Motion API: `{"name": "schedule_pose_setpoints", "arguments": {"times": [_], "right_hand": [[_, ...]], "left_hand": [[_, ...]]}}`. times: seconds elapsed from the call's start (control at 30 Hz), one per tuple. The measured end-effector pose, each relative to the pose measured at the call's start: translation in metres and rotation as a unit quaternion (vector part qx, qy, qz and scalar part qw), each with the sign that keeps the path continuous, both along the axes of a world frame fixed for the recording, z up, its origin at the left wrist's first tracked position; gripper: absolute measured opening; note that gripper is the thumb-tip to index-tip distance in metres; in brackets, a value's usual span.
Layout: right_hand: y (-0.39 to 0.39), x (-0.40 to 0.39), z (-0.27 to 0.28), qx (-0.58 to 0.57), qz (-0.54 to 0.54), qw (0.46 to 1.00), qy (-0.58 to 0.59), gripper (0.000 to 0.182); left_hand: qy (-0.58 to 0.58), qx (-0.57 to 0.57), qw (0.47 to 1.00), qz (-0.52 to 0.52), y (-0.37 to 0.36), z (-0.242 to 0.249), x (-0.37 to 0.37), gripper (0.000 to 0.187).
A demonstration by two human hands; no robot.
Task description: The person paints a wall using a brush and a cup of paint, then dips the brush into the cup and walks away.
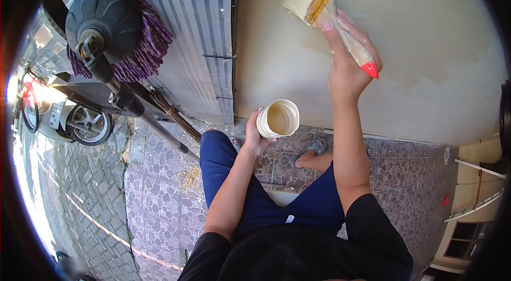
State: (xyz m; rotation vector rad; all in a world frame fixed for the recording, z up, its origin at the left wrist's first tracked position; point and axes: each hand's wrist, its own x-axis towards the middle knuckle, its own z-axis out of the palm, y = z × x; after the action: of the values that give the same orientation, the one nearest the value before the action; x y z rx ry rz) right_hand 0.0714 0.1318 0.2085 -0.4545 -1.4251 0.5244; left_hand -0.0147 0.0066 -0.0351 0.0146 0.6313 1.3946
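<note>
My right hand grips a wide paintbrush by its pale handle, which ends in a red tip. Cream paint coats the bristles, and they point up and left against or close to the wall; contact is hard to tell. Darker, wet-looking patches show on the wall right of the hand. Lower down, my left hand is wrapped round a white plastic cup, tilted so that its opening faces me. Inside the cup is a beige layer of paint.
A purple string mop with a dark head leans at the left, beside a grey striped panel. Farther left stands a parked motorbike. Stone-patterned tiles lie underfoot. A window shows at lower right.
</note>
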Motion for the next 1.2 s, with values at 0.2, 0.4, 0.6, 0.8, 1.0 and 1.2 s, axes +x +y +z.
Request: {"name": "schedule_pose_setpoints", "arguments": {"times": [0.2,0.4,0.6,0.8,1.0,1.2], "right_hand": [[0.002,-0.015,0.008,0.089,0.053,0.990,-0.096,0.018],[0.013,-0.060,0.010,0.084,0.098,0.989,-0.069,0.017],[0.014,-0.024,0.001,0.064,0.016,0.997,-0.037,0.019],[0.013,0.046,-0.002,0.011,-0.087,0.996,-0.010,0.019],[0.004,0.107,-0.011,-0.102,-0.151,0.981,0.065,0.034],[-0.009,0.132,-0.020,-0.110,-0.174,0.968,0.141,0.033]], "left_hand": [[-0.011,0.007,1.000,-0.003,0.000,0.000,0.002,0.047],[-0.008,0.013,1.000,-0.005,0.001,0.004,0.002,0.047],[-0.009,0.013,1.000,-0.004,0.000,0.004,0.002,0.047],[0.000,0.025,1.000,-0.013,0.002,-0.003,0.003,0.048],[-0.002,0.012,1.000,-0.011,0.001,-0.004,0.007,0.047],[0.003,0.008,1.000,-0.009,0.000,-0.005,0.004,0.046]]}}
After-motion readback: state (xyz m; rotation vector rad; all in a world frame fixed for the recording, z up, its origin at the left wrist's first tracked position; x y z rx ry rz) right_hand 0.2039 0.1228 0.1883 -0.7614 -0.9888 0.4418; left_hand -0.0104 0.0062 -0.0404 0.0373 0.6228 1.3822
